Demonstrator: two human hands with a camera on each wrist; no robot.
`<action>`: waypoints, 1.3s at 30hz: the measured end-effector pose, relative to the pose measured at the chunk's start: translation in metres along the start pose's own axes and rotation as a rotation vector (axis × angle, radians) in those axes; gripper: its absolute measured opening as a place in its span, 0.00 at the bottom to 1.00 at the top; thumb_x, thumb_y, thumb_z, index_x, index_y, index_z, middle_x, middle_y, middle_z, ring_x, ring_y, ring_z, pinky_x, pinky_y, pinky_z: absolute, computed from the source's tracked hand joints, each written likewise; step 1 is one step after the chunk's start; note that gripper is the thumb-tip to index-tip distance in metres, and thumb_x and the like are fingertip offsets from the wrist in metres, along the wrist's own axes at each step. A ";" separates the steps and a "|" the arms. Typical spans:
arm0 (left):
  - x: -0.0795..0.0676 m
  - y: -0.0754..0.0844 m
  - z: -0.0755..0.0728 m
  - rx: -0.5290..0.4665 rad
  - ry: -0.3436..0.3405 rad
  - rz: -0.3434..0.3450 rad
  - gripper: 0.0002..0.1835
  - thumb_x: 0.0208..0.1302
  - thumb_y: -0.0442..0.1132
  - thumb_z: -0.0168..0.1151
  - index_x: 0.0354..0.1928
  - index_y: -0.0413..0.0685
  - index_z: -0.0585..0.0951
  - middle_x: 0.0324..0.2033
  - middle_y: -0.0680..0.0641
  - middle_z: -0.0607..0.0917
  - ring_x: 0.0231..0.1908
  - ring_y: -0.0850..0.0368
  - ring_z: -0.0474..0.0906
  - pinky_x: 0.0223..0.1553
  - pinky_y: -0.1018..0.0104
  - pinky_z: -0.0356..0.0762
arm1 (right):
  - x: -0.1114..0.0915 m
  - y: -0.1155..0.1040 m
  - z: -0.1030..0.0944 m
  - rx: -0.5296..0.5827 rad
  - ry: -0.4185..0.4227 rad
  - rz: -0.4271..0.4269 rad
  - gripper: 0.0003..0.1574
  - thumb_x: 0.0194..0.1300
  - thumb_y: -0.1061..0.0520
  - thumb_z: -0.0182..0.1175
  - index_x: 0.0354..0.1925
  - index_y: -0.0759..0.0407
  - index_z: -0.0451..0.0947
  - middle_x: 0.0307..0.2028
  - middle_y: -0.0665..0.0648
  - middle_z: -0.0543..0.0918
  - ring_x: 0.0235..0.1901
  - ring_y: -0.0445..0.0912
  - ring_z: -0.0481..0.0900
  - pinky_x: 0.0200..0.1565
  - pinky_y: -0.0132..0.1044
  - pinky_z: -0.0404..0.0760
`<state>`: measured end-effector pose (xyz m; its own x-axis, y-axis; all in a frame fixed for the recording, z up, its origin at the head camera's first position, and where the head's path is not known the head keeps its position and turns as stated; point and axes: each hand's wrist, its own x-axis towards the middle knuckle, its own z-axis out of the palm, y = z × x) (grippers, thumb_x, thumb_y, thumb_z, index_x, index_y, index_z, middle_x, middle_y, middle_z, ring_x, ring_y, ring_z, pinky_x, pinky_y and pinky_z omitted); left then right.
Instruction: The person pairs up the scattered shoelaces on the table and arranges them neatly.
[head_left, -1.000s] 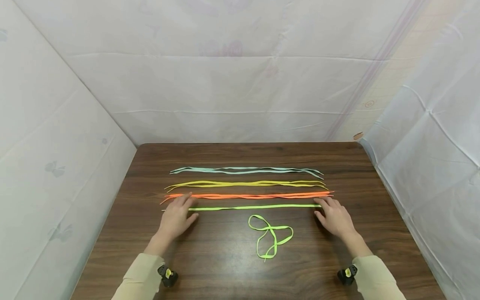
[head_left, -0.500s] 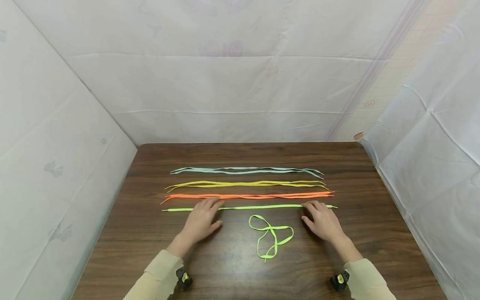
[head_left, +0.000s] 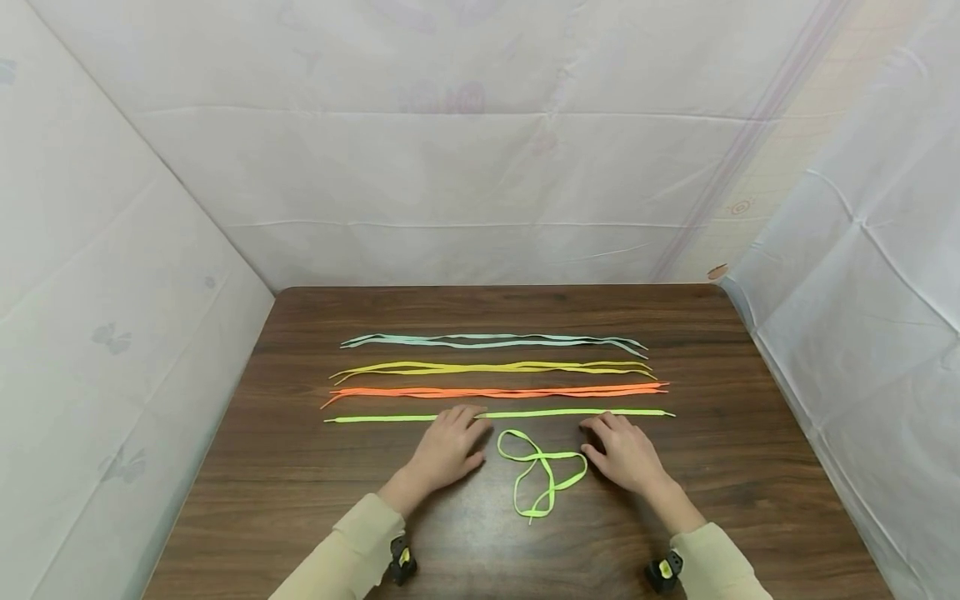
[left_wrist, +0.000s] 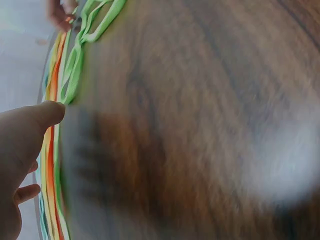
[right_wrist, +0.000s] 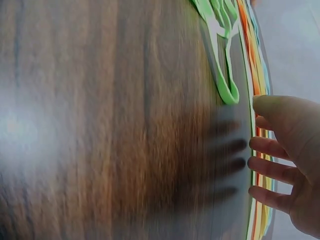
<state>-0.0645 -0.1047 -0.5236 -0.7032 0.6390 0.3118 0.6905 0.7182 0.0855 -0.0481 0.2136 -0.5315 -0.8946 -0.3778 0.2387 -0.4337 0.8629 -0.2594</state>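
Note:
A straight lime-green lace (head_left: pixel 525 413) lies across the dark wooden table (head_left: pixel 300 492), in front of the orange laces (head_left: pixel 495 391). A second lime-green lace (head_left: pixel 542 472) lies loosely looped just in front of it, between my hands. My left hand (head_left: pixel 448 446) rests flat, fingers straight, fingertips at the straight green lace, left of the loop. My right hand (head_left: pixel 621 447) lies flat with spread fingers just right of the loop, near the same lace. In the left wrist view the left hand's thumb (left_wrist: pixel 35 117) sits beside the looped green lace (left_wrist: pixel 75 70). The right wrist view shows spread fingers (right_wrist: pixel 272 170) by the looped green lace (right_wrist: pixel 222 80).
Behind the orange laces lie yellow laces (head_left: pixel 491 367) and pale teal laces (head_left: pixel 491 341), all in straight rows. White sheeting (head_left: pixel 480 167) walls the table at the back and both sides. Bare wood stretches in front of the loop and at both table ends.
Both hands have slid inward along the straight green lace, from its ends toward the looped lace in the middle. The laces have not visibly moved.

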 end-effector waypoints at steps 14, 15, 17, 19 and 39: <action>0.014 0.024 0.017 0.033 0.001 0.126 0.12 0.55 0.42 0.64 0.42 0.52 0.80 0.42 0.51 0.78 0.45 0.55 0.73 0.46 0.59 0.72 | -0.001 -0.014 0.009 -0.012 -0.015 -0.074 0.16 0.51 0.50 0.68 0.38 0.51 0.77 0.33 0.48 0.77 0.30 0.42 0.72 0.28 0.35 0.70; 0.014 0.025 0.017 0.038 0.004 0.128 0.11 0.54 0.42 0.65 0.41 0.52 0.81 0.41 0.51 0.78 0.44 0.55 0.74 0.45 0.60 0.72 | -0.001 -0.014 0.009 -0.017 -0.018 -0.071 0.16 0.51 0.50 0.68 0.37 0.51 0.77 0.32 0.48 0.77 0.29 0.41 0.71 0.27 0.34 0.69; 0.015 0.026 0.016 0.050 -0.003 0.125 0.09 0.54 0.42 0.65 0.38 0.53 0.81 0.39 0.51 0.78 0.42 0.55 0.73 0.44 0.61 0.71 | -0.002 -0.015 0.009 -0.026 -0.026 -0.063 0.15 0.51 0.50 0.68 0.36 0.51 0.76 0.31 0.47 0.76 0.28 0.40 0.69 0.26 0.33 0.67; 0.015 0.027 0.016 0.060 -0.007 0.120 0.08 0.54 0.42 0.65 0.37 0.54 0.81 0.39 0.52 0.78 0.42 0.56 0.73 0.43 0.62 0.71 | -0.002 -0.015 0.009 -0.031 -0.034 -0.052 0.15 0.50 0.50 0.68 0.34 0.51 0.75 0.30 0.47 0.75 0.27 0.40 0.68 0.26 0.33 0.67; 0.018 0.032 0.008 0.063 0.049 0.139 0.02 0.59 0.41 0.61 0.30 0.53 0.80 0.33 0.53 0.81 0.38 0.56 0.75 0.41 0.62 0.72 | 0.005 -0.016 -0.003 0.025 0.078 -0.106 0.10 0.52 0.62 0.67 0.29 0.53 0.74 0.24 0.46 0.76 0.22 0.39 0.70 0.23 0.29 0.67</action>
<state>-0.0566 -0.0679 -0.5223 -0.5916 0.7201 0.3626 0.7674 0.6408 -0.0206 -0.0456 0.1986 -0.5237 -0.8326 -0.4386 0.3381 -0.5291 0.8104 -0.2518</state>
